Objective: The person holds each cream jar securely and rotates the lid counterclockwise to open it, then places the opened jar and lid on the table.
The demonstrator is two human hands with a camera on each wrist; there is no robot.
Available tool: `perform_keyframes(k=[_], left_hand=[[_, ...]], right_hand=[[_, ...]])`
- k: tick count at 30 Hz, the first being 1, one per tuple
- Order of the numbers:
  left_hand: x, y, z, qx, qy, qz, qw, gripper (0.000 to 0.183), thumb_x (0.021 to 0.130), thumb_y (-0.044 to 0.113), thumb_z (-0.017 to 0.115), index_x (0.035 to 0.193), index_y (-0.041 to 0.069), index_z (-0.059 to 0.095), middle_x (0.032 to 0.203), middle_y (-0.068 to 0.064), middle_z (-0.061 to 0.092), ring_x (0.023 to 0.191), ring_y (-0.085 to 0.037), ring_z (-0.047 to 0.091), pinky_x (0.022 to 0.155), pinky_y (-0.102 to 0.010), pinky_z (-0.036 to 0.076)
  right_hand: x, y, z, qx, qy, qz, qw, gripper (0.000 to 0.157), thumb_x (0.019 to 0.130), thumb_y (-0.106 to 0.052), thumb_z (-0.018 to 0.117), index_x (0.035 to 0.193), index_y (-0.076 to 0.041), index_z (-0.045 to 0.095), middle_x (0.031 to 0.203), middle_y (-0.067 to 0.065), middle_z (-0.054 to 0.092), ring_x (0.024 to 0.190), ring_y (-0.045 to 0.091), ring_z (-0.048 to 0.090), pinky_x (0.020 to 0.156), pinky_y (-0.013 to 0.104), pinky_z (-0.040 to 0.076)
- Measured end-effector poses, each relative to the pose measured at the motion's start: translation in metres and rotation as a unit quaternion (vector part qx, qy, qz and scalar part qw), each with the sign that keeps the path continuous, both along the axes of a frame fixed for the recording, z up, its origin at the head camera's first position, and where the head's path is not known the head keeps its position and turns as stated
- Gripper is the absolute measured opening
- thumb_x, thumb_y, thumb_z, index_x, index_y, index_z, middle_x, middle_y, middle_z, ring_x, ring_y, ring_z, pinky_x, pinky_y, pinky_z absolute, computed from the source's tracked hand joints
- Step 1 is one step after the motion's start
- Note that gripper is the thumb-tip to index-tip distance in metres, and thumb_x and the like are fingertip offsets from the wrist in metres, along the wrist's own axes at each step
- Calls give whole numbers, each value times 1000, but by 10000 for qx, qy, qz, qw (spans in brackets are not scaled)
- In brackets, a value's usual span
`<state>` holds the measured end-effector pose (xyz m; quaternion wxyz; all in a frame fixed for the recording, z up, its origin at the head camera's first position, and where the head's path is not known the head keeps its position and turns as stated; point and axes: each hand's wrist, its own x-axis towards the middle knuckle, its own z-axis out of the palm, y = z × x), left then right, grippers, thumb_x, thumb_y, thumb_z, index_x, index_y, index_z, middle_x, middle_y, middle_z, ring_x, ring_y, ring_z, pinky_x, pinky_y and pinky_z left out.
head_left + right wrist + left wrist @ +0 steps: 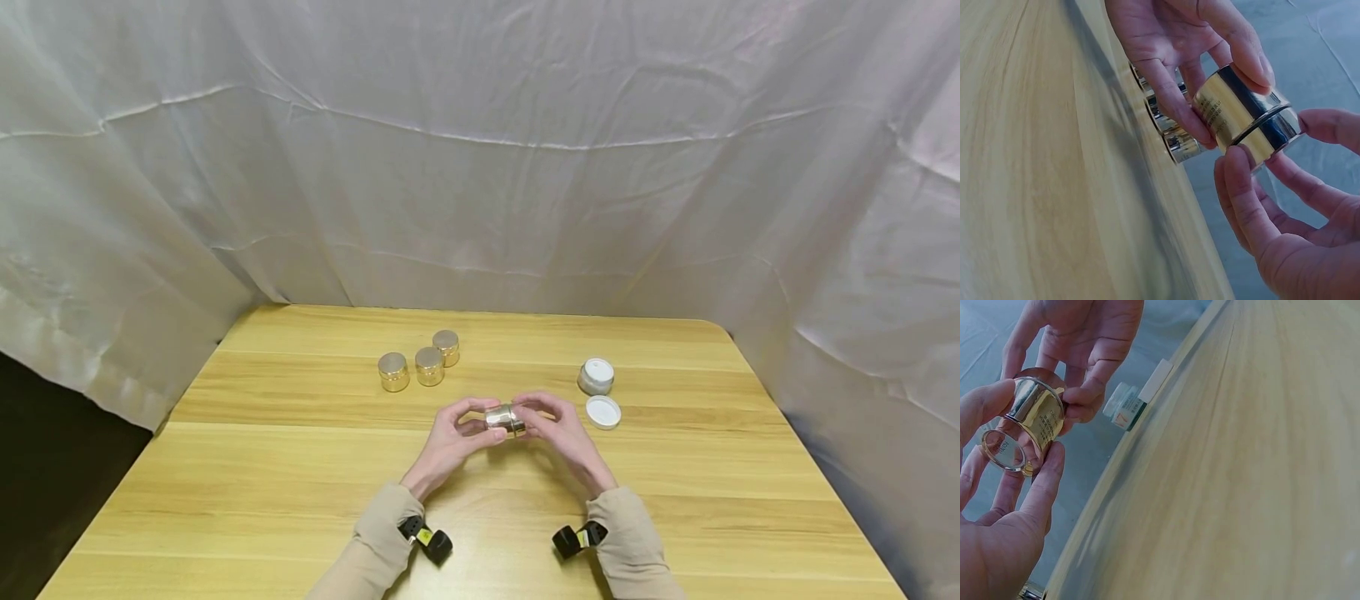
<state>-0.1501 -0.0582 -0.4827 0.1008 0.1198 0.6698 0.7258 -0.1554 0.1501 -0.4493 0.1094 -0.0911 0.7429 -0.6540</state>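
Observation:
Both hands hold a shiny gold cosmetic jar [503, 420] on its side above the table. My left hand [452, 440] grips the jar's body near its base, thumb and fingers on opposite sides. At the other end my right hand [557, 432] pinches the lid [1269, 132] between thumb and fingers. A thin dark seam between lid and body shows in the right wrist view. Small print runs along the gold body [1219, 112], and a round label [1007, 451] marks the base in the left wrist view.
Several gold jars, three of them [393, 372] [430, 367] [446, 347], stand upright at the back left of the wooden table [300, 467]. To the right are a small white-topped jar [597, 377] and a loose white lid [603, 412]. A pale curtain [480, 208] surrounds the table.

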Motion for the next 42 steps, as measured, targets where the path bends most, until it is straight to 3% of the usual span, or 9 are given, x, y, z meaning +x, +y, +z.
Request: perform_keyframes(k=[8,13,22,34,42], left_hand=[[0,0,-1,-13,-46,-7,10000,49,83,8,79,128,5,62,138,-16,57,110,-25,68,98,-40,58],[-1,0,-3,-12,-60,5,10000,49,83,9,79,128,5,62,138,-16,58,109,-23,69,97,-39,59],[0,0,-1,-48,-95,42,9999,48,83,7,78,128,5,62,139,-16,58,112,-26,67,99,-40,58],[0,0,-2,-16,-82,-4,10000,48,83,8,79,127,4,62,139,-17,57,110,-25,68,97,-38,59],[0,0,0,-38,-96,14,9999,49,82,8,79,128,4,62,140,-17,57,111,-26,68,97,-39,59]], right_hand=[[0,3,-1,-65,250,214,9994,42,94,-11,63,130,11,56,132,34,55,105,14,60,90,24,58],[0,3,-1,-88,176,257,9995,44,94,-12,62,131,10,54,133,33,54,104,14,62,92,25,57],[-1,-1,-1,75,-169,-162,9997,43,100,-21,60,129,10,57,121,25,64,87,14,66,83,29,63],[0,2,-1,-164,-105,4,9998,42,96,-14,62,129,11,56,133,31,57,101,12,64,92,24,59],[-1,3,-1,-262,-43,93,9996,44,98,-14,59,133,11,54,136,33,52,100,12,65,90,22,59]])
